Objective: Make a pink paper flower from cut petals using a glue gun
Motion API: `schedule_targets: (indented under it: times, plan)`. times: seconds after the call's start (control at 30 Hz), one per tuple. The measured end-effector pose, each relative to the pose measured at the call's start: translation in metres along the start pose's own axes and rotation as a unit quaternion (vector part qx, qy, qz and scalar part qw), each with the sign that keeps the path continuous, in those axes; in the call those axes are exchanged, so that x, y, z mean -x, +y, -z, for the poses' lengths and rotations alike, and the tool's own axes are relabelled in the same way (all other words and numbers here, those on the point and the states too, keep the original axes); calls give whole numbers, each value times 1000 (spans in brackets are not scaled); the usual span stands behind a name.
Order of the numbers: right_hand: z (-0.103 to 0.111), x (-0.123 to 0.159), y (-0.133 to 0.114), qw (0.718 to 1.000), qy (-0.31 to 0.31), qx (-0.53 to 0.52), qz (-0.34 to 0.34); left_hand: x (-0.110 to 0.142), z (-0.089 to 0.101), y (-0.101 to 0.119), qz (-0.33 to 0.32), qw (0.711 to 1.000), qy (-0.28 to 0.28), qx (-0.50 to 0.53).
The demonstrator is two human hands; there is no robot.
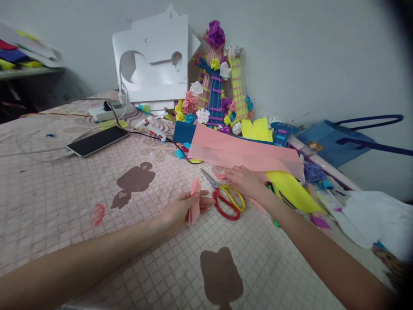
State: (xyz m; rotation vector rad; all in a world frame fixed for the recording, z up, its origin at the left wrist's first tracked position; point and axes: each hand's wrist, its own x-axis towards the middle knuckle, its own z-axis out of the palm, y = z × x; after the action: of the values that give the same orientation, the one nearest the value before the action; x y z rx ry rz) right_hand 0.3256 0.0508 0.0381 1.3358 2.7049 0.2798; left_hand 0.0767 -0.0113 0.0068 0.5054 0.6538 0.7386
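My left hand (185,209) is closed on a folded strip of pink paper (194,202), held upright between thumb and fingers above the table. To the right of it lies a pair of scissors (227,200) with one red and one yellow handle, blades pointing away to the left. Just beyond the scissors, my right hand (245,181) rests palm down with fingers stretched over a pink paper strip (258,206). A bit of pink shows at its fingertips, and their undersides are hidden. Behind it is a large pink paper sheet (241,148).
Yellow paper (292,189) and scraps lie right. At the back stand paper-flower-decorated guitar shapes (215,94) and a white cut-out board (155,60). A phone (98,141), power strip (111,112), glue gun (155,129) and cables occupy the left. A blue bag (335,142) leans right.
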Motion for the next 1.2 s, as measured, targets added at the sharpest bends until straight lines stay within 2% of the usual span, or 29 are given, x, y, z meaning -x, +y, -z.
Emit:
schedule_targets:
  times: [0.17,0.37,0.63,0.83,0.93,0.97,1.0,1.07,1.13,1.2]
  plan:
    - [-2,-1,5,1000,4,-12,-2,-1,0,0,4,1000,4,-10]
    - [-5,2,14,996,19,-78,-39,-3,2,-2,2,1000,-1,-7]
    - [-2,-1,8,999,15,-35,-19,-4,6,-5,-9,1000,-17,-8]
    - [5,-4,16,993,61,-66,-81,-5,7,-5,-11,1000,-23,-7]
    - [19,0,3,979,113,-107,-133,-3,4,0,-16,1000,-13,-8]
    - [24,2,-7,969,134,-143,-152,-2,3,2,-20,1000,-13,-14]
    - [28,5,-19,936,166,-249,-184,-1,2,4,-28,999,-14,-22]
    - [32,11,-49,843,180,-465,-204,2,0,6,-49,998,-21,-43]
    - [30,17,-79,753,139,-607,-212,5,-2,6,-69,995,-22,-62]
    - [25,21,-101,689,103,-683,-219,8,-4,5,-78,993,-16,-86]
